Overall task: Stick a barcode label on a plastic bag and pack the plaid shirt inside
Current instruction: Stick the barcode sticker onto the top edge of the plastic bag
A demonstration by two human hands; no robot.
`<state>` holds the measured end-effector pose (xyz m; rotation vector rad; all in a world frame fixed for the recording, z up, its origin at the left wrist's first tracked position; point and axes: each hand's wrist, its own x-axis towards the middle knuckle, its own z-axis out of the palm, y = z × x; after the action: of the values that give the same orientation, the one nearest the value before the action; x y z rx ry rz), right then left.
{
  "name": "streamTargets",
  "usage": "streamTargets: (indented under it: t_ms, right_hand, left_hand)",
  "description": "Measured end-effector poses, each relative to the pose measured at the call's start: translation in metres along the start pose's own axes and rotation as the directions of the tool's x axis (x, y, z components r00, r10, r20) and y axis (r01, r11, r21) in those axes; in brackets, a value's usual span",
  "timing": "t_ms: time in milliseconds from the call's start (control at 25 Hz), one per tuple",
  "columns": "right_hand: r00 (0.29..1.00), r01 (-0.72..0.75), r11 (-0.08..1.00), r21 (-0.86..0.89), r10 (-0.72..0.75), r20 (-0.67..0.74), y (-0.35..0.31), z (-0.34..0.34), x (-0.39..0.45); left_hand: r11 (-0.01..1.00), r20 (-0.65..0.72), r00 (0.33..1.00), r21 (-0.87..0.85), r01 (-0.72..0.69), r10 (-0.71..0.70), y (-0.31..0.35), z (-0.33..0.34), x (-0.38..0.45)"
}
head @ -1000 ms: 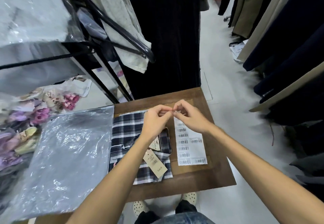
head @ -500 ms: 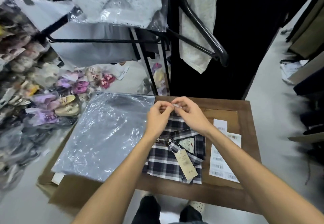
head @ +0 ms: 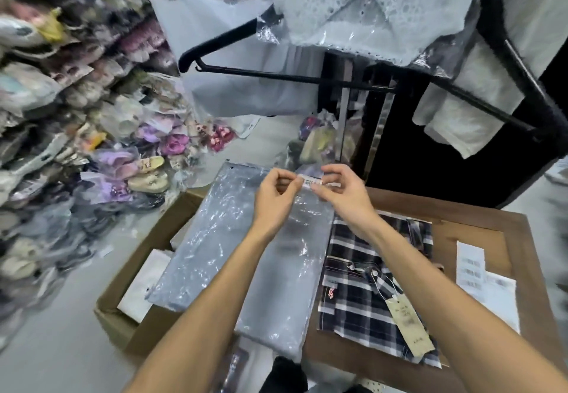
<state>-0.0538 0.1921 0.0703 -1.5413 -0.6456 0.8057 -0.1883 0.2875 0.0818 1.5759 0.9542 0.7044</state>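
Barcode label (head: 313, 181), a small white strip, is pinched at its ends between the left hand (head: 274, 199) and right hand (head: 344, 191), held just above the far end of the plastic bag (head: 233, 257). That bag is thin, glossy and crinkled, so the sticker could go on creased or crooked, or curl onto itself. Beside the bag on the wooden bench (head: 479, 232), the plaid shirt (head: 365, 294) lies folded, soft and flat.

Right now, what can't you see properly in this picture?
- Label, head view: print too small to read; fingertips cover its ends.
- Label sheet: barcodes blurred.
- Shirt: the right arm crosses it.
- Box: the bag hides most of its contents.
- Shelves on the left: motion blur.
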Motion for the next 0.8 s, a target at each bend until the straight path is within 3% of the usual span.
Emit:
streamTargets:
  t_ms: [160,480,680,800]
  right_hand:
    - [0.999,-0.010,0.999,0.049,0.012,-0.039,-0.008,0.046,0.025]
    - [1.000,-0.014,0.993,0.115,0.016,-0.018,-0.023,0.124,0.069]
    - [0.983,-0.176,0.984,-0.005,0.176,-0.054,0.058,0.176,0.087]
    - [0.955,-0.291,0.954,-0.068,0.285,-0.078,0.097,0.174,0.061]
  left_hand:
    - [0.998,0.016,1.000,-0.067,-0.009,0.010,-0.004,-0.047,0.030]
    - [1.000,0.012,1.000,-0.016,0.004,-0.004,-0.019,-0.124,0.092]
    - [0.974,0.068,0.973,0.057,0.219,-0.223,-0.099,-0.147,0.109]
    - [0.944,0.100,0.942,0.118,0.309,-0.321,-0.133,-0.139,0.086]
